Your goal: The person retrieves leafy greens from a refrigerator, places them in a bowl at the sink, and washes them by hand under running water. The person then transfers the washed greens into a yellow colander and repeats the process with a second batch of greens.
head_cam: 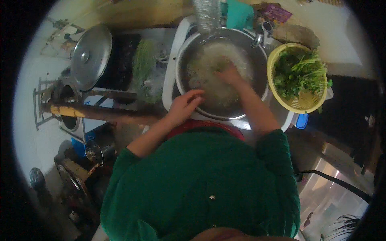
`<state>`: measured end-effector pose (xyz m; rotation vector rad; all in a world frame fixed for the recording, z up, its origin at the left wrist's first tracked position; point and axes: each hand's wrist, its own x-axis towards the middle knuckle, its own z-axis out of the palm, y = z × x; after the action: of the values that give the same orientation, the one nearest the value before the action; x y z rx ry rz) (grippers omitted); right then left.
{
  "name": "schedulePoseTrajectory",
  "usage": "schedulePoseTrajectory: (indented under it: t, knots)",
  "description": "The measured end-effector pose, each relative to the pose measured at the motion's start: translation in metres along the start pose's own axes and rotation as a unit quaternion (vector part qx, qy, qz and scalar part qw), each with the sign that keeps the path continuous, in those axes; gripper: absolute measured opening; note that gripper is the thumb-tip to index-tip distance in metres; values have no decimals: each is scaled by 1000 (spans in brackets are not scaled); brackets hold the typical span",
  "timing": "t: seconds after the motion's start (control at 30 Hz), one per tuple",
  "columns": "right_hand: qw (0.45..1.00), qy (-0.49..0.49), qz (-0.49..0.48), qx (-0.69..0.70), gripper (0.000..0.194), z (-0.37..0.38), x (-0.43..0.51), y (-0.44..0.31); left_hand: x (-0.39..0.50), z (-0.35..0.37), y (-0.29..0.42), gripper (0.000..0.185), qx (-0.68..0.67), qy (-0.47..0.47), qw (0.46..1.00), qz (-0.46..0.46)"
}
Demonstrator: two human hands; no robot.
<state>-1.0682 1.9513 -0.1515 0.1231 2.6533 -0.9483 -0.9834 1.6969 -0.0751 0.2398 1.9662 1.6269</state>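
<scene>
A wide round metal basin of cloudy water sits in a white-rimmed sink before me. My right hand reaches into the water near its middle; the fingertips are blurred, and whether they hold anything is unclear. At the basin's near left rim is my left hand, its thumb and fingers apart with nothing between them. Right of the basin, a yellow plastic colander holds leafy green herbs with stems. Long thin green stalks lie in clear plastic to the left of the sink.
A faucet stands at the basin's back right, near a teal cloth or container. Far left, a round metal lid leans beside a dark panel. A blue object lies below the colander.
</scene>
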Motion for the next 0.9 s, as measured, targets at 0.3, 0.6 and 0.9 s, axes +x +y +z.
schedulePoseTrajectory:
  t: [0.3, 0.6, 0.9]
  knots:
    - [975, -36, 12, 220, 72, 94, 39, -54, -59, -51, -18, 28, -75, 218, 973, -26]
    - [983, 12, -115, 140, 23, -95, -95, -40, -61, -113, -55, 34, 58, 322, 945, -23]
    - [840, 72, 124, -524, 51, -274, -226, 29, -20, -115, -67, 33, 259, 275, 924, 63]
